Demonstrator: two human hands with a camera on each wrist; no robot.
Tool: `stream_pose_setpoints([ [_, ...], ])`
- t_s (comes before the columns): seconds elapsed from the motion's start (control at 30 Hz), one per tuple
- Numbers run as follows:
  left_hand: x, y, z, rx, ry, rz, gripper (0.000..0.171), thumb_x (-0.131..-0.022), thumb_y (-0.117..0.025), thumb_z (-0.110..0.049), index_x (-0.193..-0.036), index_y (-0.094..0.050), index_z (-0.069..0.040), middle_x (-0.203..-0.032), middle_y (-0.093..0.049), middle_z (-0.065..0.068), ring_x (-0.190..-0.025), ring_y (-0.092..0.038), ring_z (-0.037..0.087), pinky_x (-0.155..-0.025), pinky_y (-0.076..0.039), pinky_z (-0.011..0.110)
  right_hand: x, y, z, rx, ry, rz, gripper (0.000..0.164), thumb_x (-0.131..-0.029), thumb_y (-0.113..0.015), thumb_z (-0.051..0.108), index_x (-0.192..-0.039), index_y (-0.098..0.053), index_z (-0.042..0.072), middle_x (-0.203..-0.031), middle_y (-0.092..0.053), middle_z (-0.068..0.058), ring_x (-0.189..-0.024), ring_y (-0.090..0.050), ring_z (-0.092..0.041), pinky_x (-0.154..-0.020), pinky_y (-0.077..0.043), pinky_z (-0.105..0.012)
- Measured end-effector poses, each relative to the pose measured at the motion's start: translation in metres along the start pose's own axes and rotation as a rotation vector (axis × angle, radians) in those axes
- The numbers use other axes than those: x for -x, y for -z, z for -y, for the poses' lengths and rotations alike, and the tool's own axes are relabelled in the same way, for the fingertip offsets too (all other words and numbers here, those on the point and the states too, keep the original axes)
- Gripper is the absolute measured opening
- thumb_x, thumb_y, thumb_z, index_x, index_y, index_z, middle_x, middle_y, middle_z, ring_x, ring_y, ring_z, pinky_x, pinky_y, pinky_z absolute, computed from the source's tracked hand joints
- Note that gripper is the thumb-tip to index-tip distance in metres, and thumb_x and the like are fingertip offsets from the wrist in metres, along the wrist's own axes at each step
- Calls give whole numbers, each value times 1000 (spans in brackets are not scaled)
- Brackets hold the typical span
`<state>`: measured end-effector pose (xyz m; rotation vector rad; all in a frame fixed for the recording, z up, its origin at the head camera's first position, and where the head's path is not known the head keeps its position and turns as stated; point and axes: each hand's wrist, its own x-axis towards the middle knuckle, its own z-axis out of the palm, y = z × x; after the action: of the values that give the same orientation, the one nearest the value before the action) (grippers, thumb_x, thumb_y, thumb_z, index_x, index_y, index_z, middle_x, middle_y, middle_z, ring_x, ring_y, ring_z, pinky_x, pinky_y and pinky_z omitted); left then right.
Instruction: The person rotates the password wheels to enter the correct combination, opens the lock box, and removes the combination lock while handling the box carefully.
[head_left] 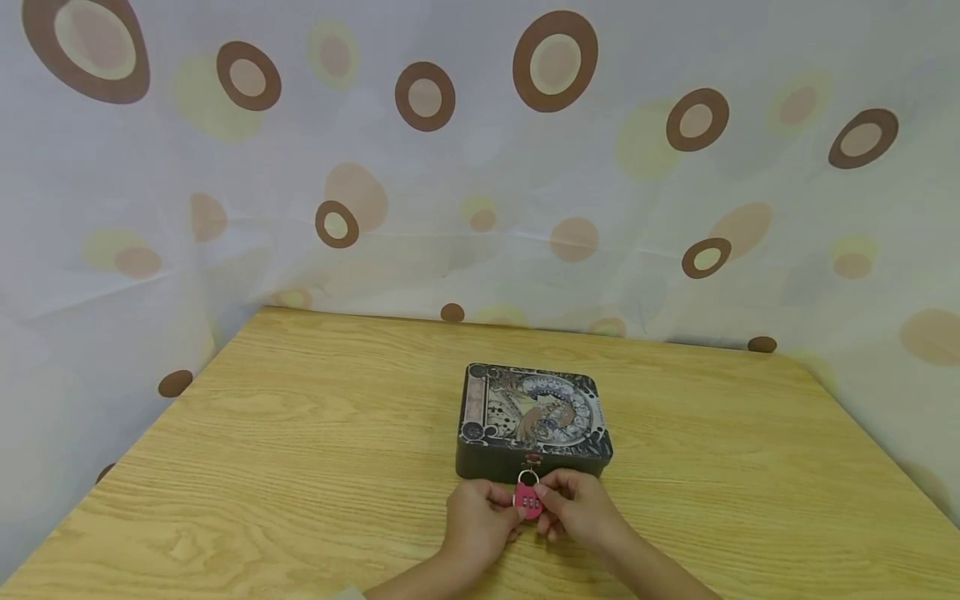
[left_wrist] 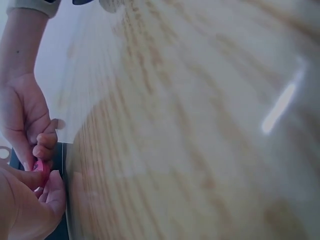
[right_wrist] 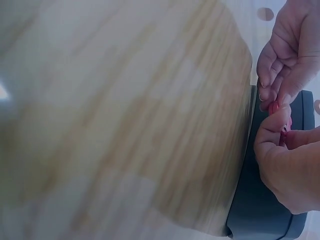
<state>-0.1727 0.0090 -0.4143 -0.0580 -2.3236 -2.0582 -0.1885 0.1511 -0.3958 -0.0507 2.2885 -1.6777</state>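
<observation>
A pink combination padlock (head_left: 528, 502) with a silver shackle and number dials is held in front of a dark tin box (head_left: 534, 412). The box has a patterned lid and a small front clasp (head_left: 533, 459); the shackle reaches up close to this clasp, and whether it passes through cannot be told. From the left, my left hand (head_left: 480, 521) pinches the padlock between thumb and fingers. On its other side my right hand (head_left: 579, 507) pinches it too. Both wrist views show the padlock (left_wrist: 44, 170) mostly covered by fingers.
The box stands on a wood-grain table (head_left: 300, 442) towards its middle. Behind the table and along its sides hangs a pale curtain (head_left: 465, 167) with brown and yellow circles.
</observation>
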Motion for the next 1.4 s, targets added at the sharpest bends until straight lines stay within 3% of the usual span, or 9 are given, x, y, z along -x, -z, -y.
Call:
stream_pose_setpoints([
  [0.2, 0, 0, -1, -34, -51, 9, 7, -70, -68, 12, -69, -62, 10, -59, -64, 17, -48, -61, 15, -44, -46, 15, 0, -1, 2, -11, -3, -13, 17, -94, -46, 3, -94, -53, -12, -64, -55, 0, -54, -54, -7, -51, -47, -20],
  [0.37, 0, 2, -2, -87, -98, 12, 7, -71, -69, 10, -68, -64, 8, -59, -64, 14, -49, -57, 8, -45, -44, 12, 1, -3, 2, -24, -3, -25, 17, -94, -47, 4, -93, -54, -12, -62, -55, 0, -54, -53, -8, -51, -47, -20],
  [0.73, 0, 2, -3, -152, -145, 22, 5, -70, -70, 9, -67, -67, 6, -57, -64, 12, -48, -53, 4, -45, -43, 14, 2, -4, 1, -3, 0, -73, 17, -93, -47, 2, -90, -55, -12, -58, -54, 0, -52, -52, -8, -49, -46, -20],
  [1.07, 1, -2, -2, -177, -123, -29, 7, -69, -70, 8, -65, -70, 2, -58, -64, 7, -52, -43, -3, -47, -39, 15, 3, -8, 3, -27, -32, -136, 15, -93, -48, 1, -89, -55, -12, -58, -53, -2, -51, -51, -9, -47, -46, -20],
  [1.4, 1, -5, -4, -151, -96, -57, 6, -67, -77, 0, -67, -71, 2, -61, -67, 8, -58, -53, 2, -52, -43, 16, 2, -12, 2, -83, -37, -168, 14, -93, -48, 0, -89, -54, -12, -57, -52, -1, -50, -50, -8, -47, -45, -20],
])
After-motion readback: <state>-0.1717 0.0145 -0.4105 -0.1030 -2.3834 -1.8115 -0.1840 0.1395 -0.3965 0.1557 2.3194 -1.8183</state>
